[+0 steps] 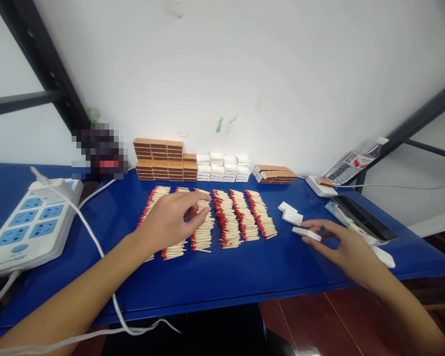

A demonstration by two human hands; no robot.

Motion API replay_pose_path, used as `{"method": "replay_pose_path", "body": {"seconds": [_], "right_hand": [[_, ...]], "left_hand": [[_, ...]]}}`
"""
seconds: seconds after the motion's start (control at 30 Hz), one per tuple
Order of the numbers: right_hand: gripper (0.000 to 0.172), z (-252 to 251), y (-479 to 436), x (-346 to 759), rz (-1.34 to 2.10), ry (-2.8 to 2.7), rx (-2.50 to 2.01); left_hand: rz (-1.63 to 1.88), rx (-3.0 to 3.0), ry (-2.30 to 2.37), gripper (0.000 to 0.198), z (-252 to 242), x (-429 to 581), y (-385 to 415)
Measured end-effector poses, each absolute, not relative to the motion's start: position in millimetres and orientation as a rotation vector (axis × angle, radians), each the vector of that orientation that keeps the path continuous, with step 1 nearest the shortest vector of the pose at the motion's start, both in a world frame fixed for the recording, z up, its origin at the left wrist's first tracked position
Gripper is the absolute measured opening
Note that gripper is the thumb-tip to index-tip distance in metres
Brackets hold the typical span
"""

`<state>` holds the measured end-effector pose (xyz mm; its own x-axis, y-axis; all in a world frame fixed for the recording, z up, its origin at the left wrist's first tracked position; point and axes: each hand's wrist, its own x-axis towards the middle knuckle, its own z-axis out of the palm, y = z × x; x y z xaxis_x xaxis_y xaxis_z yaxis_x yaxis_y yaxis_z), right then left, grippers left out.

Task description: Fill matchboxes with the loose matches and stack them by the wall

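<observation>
On the blue tabletop (222, 277), rows of matches (241, 215) run near to far, with red heads pointing left. The left hand (170, 220) covers the left rows, fingers loosely curled, any grip hidden. The right hand (346, 247), fingers spread, touches a white tray (307, 233) lying left-right beside the rows.

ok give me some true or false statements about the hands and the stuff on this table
1. The left hand rests on the rows of matches. True.
2. The right hand holds a brown box. False: its fingers touch a white tray.
3. The matches lie on a red surface. False: the table is blue.
4. Brown boxes are stacked by the wall. True.
5. A socket strip sits right of the matches. False: the power strip is on the left.
</observation>
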<state>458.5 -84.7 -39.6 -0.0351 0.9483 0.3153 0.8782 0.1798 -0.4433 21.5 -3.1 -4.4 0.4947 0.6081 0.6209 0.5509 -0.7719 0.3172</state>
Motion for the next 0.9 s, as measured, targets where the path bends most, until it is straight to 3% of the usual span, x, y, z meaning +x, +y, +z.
{"method": "replay_pose_path", "body": {"seconds": [0.27, 0.47, 0.63, 0.9], "right_hand": [[0.035, -47.1, -84.1, 445.5, 0.164, -1.843, -1.665], [0.059, -52.1, -38.4, 463.2, 0.092, -1.788, -1.82], [0.061, -61.2, -15.7, 472.4, 0.243, -1.698, -1.968], [0.049, -46.4, -50.1, 476.9, 0.102, -1.545, -1.921]], "left_hand": [[1.198, 2.672, 0.982, 0.017, -6.4, 22.2, -0.7], [1.177, 2.681, 0.99, 0.018, -7.2, 22.1, 0.0], [1.233, 2.672, 0.995, 0.016, -6.7, 20.4, 1.5], [1.206, 2.708, 1.007, 0.016, -7.2, 20.7, 0.2]]}}
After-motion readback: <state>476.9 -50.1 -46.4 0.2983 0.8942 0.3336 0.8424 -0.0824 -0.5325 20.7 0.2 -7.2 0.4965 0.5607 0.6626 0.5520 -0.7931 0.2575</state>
